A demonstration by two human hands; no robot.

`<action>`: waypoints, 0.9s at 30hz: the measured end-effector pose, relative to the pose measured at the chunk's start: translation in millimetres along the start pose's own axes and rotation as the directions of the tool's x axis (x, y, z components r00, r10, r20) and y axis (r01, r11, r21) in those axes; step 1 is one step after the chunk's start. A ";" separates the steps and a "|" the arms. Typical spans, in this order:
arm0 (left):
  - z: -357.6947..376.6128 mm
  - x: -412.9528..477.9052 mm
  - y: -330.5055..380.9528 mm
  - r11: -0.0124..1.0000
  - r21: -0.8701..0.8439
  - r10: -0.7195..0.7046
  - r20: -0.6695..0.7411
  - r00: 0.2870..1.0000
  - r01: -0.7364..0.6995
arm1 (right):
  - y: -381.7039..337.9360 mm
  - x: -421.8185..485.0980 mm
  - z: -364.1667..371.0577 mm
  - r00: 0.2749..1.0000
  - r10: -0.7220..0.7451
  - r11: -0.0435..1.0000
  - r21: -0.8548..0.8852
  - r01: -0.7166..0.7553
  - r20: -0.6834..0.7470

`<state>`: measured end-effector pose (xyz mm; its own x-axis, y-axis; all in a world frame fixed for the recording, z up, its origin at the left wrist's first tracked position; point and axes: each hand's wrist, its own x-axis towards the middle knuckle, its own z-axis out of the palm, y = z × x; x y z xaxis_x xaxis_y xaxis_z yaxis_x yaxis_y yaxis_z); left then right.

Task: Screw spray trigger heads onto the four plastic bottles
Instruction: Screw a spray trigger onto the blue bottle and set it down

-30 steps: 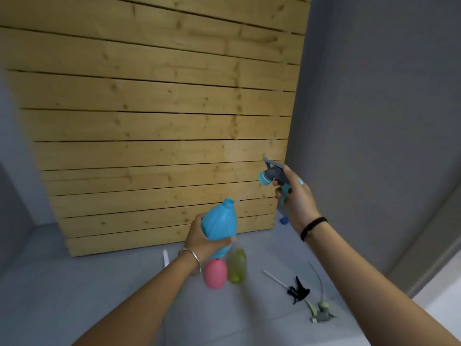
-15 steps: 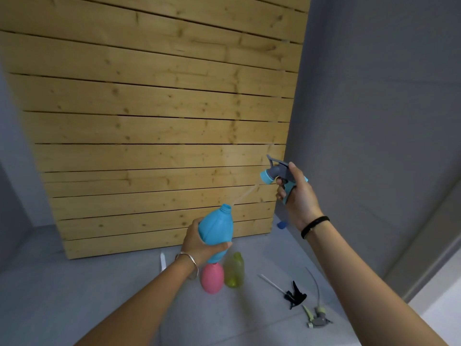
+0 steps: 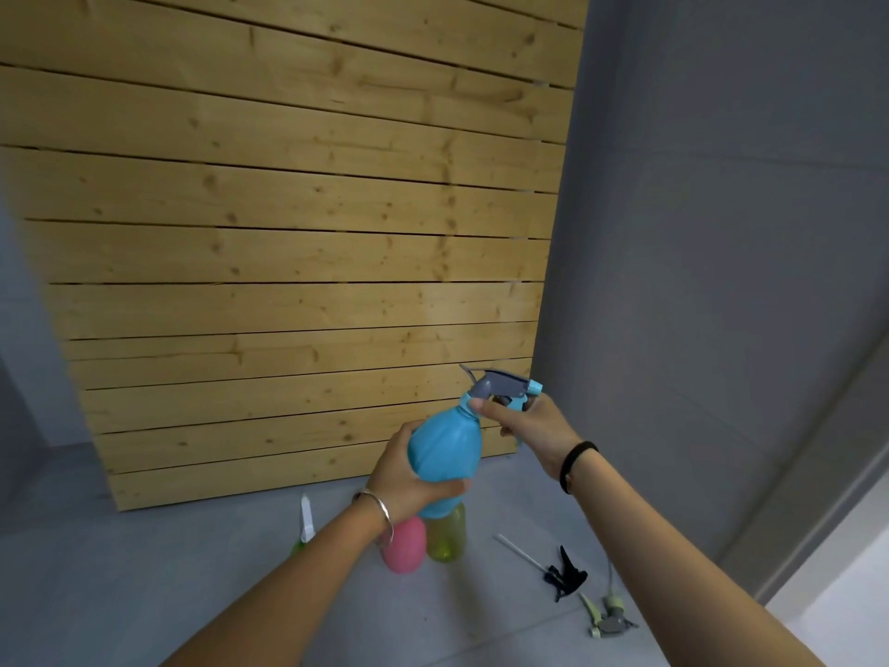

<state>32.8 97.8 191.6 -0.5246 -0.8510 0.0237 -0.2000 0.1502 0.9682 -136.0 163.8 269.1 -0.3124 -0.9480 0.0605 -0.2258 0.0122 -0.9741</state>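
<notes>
My left hand [image 3: 409,479] grips the belly of a blue plastic bottle [image 3: 445,457], held up in the air and tilted slightly. A grey and blue spray trigger head [image 3: 502,389] sits on the bottle's neck, and my right hand [image 3: 529,423] holds it at its collar. Below on the floor stand a pink bottle [image 3: 405,546] and a yellow-green bottle [image 3: 447,536], both open-necked and partly hidden behind my left wrist. A black trigger head [image 3: 565,572] with a white tube and a pale green trigger head [image 3: 607,618] lie on the floor to the right.
A wooden slat panel [image 3: 298,262] leans against the grey wall behind the bottles. A white and green object [image 3: 305,524] stands by the panel's foot, partly hidden by my left forearm. A grey wall [image 3: 721,233] closes the right side.
My right hand has brought the trigger head down from beside the bottle onto its neck; its tube is now inside. The bottle has shifted right and up, and my view has tilted.
</notes>
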 end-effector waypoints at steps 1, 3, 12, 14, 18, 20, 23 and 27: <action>-1.0 -0.4 1.2 1.000 -0.010 -0.007 0.017 1.000 0.007 | 1.0 0.8 -0.7 1.000 -0.011 1.000 0.009 0.011 0.008; -1.4 -1.6 4.6 0.999 -0.030 -0.019 0.044 0.999 0.020 | 2.2 1.4 -1.7 0.999 -0.025 0.999 0.037 0.024 0.036; 10.3 -2.9 22.2 0.993 0.111 0.046 -0.167 0.985 -0.028 | -5.7 1.1 2.3 0.988 -0.057 0.998 0.006 0.059 -0.146; 16.5 -3.0 24.9 0.994 0.102 0.047 -0.208 0.977 -0.026 | -7.2 1.5 5.0 0.981 -0.052 0.997 0.042 0.061 -0.187; 18.0 -1.5 25.0 0.991 0.127 0.072 -0.199 0.977 -0.047 | -11.4 3.0 1.1 0.993 0.016 0.999 0.050 -0.011 -0.113; 18.0 -0.2 28.4 0.996 0.075 0.056 -0.164 0.985 -0.044 | -14.8 3.6 -3.0 0.999 0.032 0.990 0.136 -0.033 0.008; 19.3 1.0 34.2 0.999 -0.003 0.034 -0.156 0.987 -0.034 | -15.2 3.5 -3.3 0.992 0.000 0.972 0.234 -0.030 0.129; 18.2 -0.5 36.6 0.997 0.033 0.080 -0.193 0.978 -0.075 | -11.5 2.4 4.9 0.992 -0.073 0.987 0.132 0.087 -0.107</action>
<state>10.7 112.8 222.5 -0.3694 -0.9174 0.1483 -0.1872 0.2298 0.9551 -129.6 159.9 279.4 -0.3917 -0.9071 0.1545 -0.1279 -0.1126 -0.9854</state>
